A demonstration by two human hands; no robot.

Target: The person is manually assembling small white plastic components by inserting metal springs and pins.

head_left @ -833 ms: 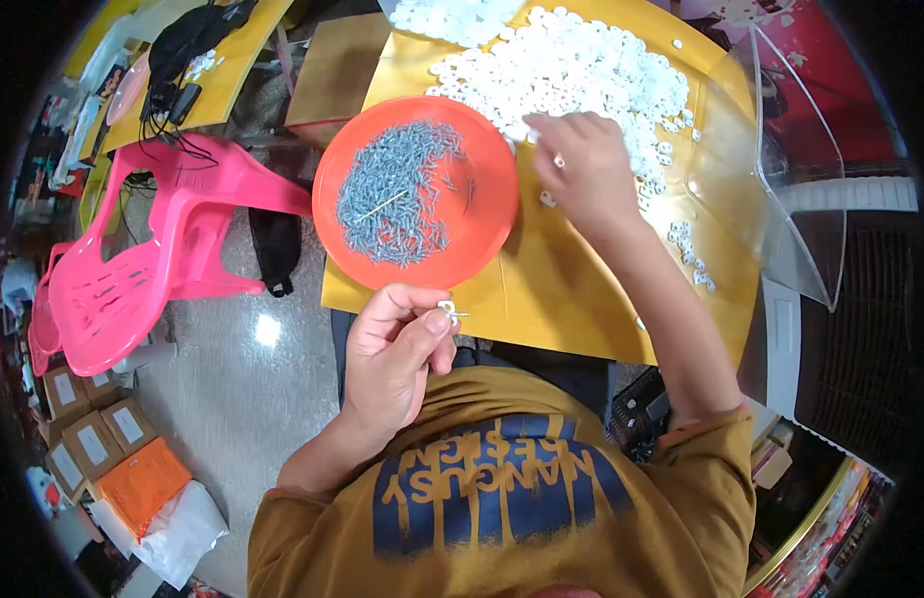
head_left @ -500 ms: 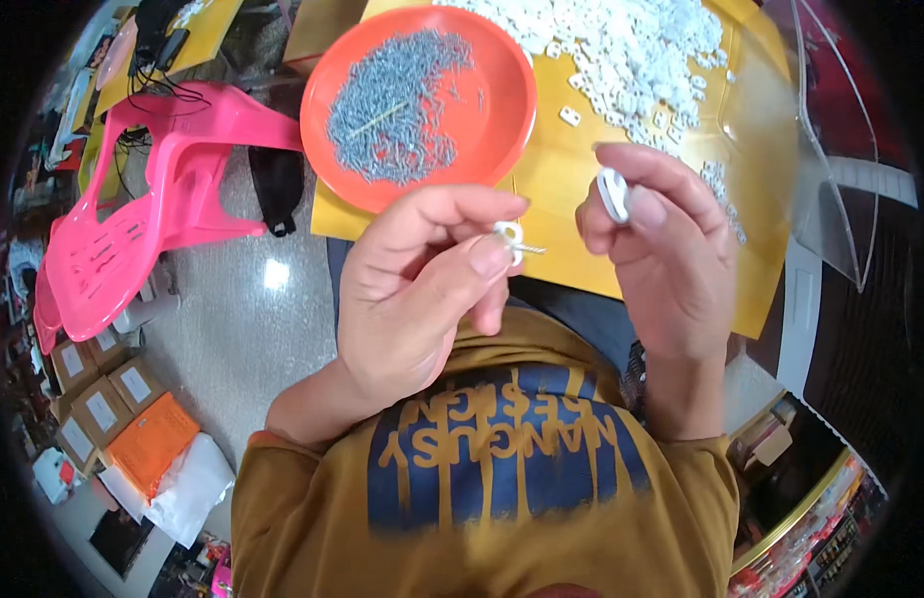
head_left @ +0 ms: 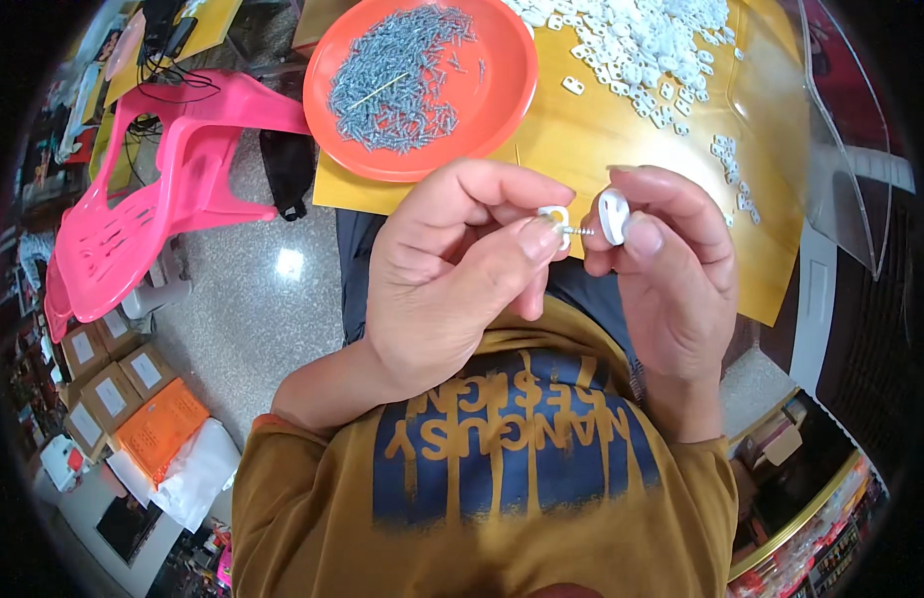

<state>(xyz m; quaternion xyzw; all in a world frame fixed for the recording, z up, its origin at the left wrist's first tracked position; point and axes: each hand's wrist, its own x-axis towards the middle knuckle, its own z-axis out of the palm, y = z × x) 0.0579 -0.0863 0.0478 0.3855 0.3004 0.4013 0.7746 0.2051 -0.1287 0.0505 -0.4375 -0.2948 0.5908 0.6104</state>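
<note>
Between thumb and fingertips, my left hand point(head_left: 447, 274) pinches a small white plastic piece point(head_left: 554, 212) with a hole in it. A metal screw point(head_left: 579, 231) sticks out of that piece, its threaded tip pointing right. My right hand point(head_left: 681, 269) is closed on a white oval plastic part point(head_left: 613, 215), held up on edge between thumb and fingers. The screw's tip is right beside the oval part's left face; whether they touch I cannot tell. Both hands are in front of my chest, over the near edge of the yellow tabletop point(head_left: 581, 130).
On the table, a red-orange plate point(head_left: 492, 110) holds a heap of screws point(head_left: 392, 85) with a thin stick on top. To its right lies a pile of white plastic pieces point(head_left: 646, 45). A clear plastic sheet point(head_left: 845, 120) rises at the right. A pink plastic chair point(head_left: 173, 169) stands left.
My hands have come closer together. My left hand moved right and slightly up with the white piece and screw, bringing the screw's tip to the oval part in my right hand.
</note>
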